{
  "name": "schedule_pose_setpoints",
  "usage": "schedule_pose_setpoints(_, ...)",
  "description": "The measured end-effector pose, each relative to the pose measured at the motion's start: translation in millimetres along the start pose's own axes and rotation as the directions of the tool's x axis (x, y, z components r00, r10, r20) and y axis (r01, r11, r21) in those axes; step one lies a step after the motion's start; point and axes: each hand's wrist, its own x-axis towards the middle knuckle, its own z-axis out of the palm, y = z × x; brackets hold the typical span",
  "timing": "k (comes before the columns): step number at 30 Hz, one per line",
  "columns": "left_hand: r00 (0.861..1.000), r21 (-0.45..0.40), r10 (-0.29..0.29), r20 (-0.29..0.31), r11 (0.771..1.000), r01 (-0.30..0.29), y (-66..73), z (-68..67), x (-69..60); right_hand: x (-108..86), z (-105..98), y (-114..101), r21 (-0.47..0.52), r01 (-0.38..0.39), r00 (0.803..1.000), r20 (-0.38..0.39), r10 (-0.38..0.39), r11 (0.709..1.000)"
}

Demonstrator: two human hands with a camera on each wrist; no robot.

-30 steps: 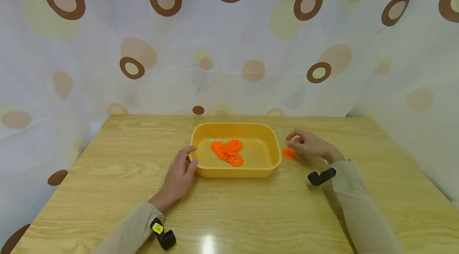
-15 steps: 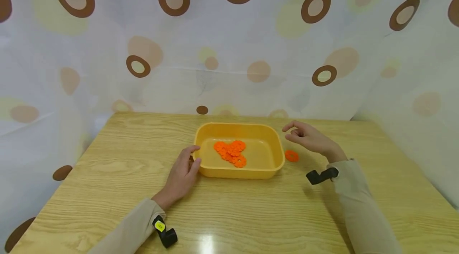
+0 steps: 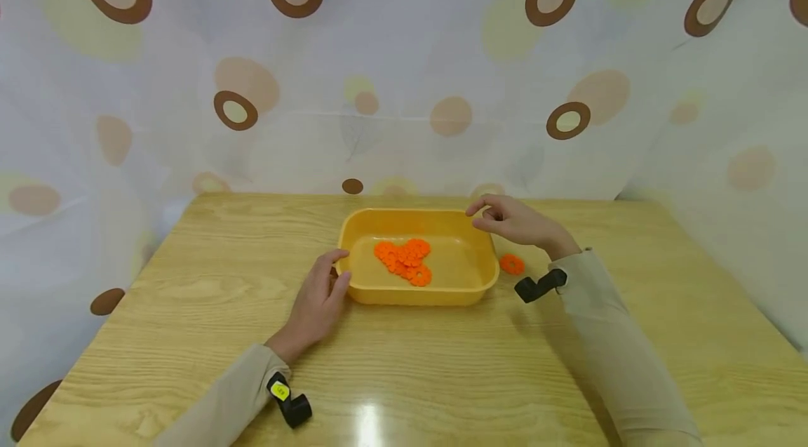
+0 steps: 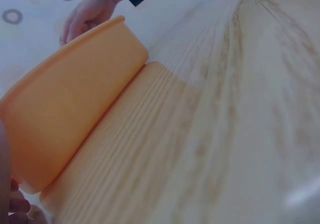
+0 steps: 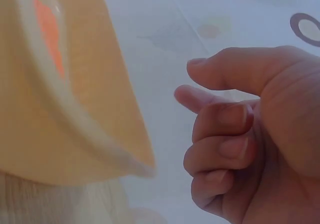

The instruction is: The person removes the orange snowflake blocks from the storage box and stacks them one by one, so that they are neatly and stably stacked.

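Observation:
A yellow plastic tub [image 3: 419, 297] stands on the wooden table, with several orange flower-shaped discs [image 3: 401, 261] heaped inside, left of its middle. One more orange disc [image 3: 512, 264] lies on the table just outside the right wall. My left hand [image 3: 315, 301] holds the tub's left end, index finger and thumb at the rim. My right hand [image 3: 516, 222] hovers by the back right corner. In the right wrist view, that hand [image 5: 250, 134] has thumb and index finger extended and apart, the other fingers curled, with nothing between them.
The wooden table [image 3: 416, 370] ends at the back against a patterned curtain [image 3: 404, 145], which also runs along both sides. A black wrist camera [image 3: 289, 401] sits on the left sleeve, another black wrist camera [image 3: 539, 285] on the right.
My right hand has lifted away from the lone disc and moved left and back towards the tub's far right corner. The disc stays on the table. My left hand has stayed on the tub.

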Motion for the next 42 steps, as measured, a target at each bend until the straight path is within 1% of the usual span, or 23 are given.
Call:
schedule_pose_setpoints(6,1.000,-0.010,-0.002,0.005,1.000,0.002,1.1,-1.7,2.2,10.9,-2.5,-14.8,-0.072,-0.006,1.000,0.026,0.008,0.997)
schedule_pose_setpoints(9,1.000,-0.016,-0.005,0.009,1.000,0.005,0.6,-1.7,2.4,15.0,-1.7,-20.4,-0.085,-0.003,0.999,0.038,0.006,0.996)
schedule_pose_setpoints(14,1.000,-0.016,0.000,0.000,1.000,0.000,0.0,-1.6,2.7,24.0,1.3,-27.8,-0.096,0.028,0.998,0.060,-0.022,0.995)
schedule_pose_setpoints(17,1.000,-0.018,0.003,-0.003,1.000,-0.003,-0.5,-1.1,2.9,28.6,4.0,-30.8,-0.092,0.022,0.996,0.082,-0.015,0.996)
schedule_pose_setpoints(22,1.000,-0.018,0.004,-0.003,1.000,-0.004,-1.1,0.0,2.5,35.8,9.7,-32.5,-0.080,0.012,0.993,0.120,-0.002,0.997)
schedule_pose_setpoints(29,1.000,-0.014,0.002,-0.011,1.000,-0.002,-1.7,0.5,0.2,44.3,16.0,-33.4,-0.092,0.050,0.989,0.141,-0.036,0.994)
schedule_pose_setpoints(34,1.000,-0.024,0.004,0.000,1.000,-0.004,-2.8,2.8,-0.1,47.7,17.9,-33.8,-0.095,0.039,0.985,0.170,-0.023,0.995)
schedule_pose_setpoints(38,1.000,-0.028,-0.004,0.011,1.000,0.004,-2.2,2.2,1.1,52.1,19.9,-33.9,-0.083,0.034,0.982,0.188,-0.018,0.996)
schedule_pose_setpoints(42,1.000,-0.026,-0.002,0.010,1.000,0.002,-3.4,1.3,1.1,57.9,24.2,-32.5,-0.085,0.039,0.980,0.197,-0.022,0.996)
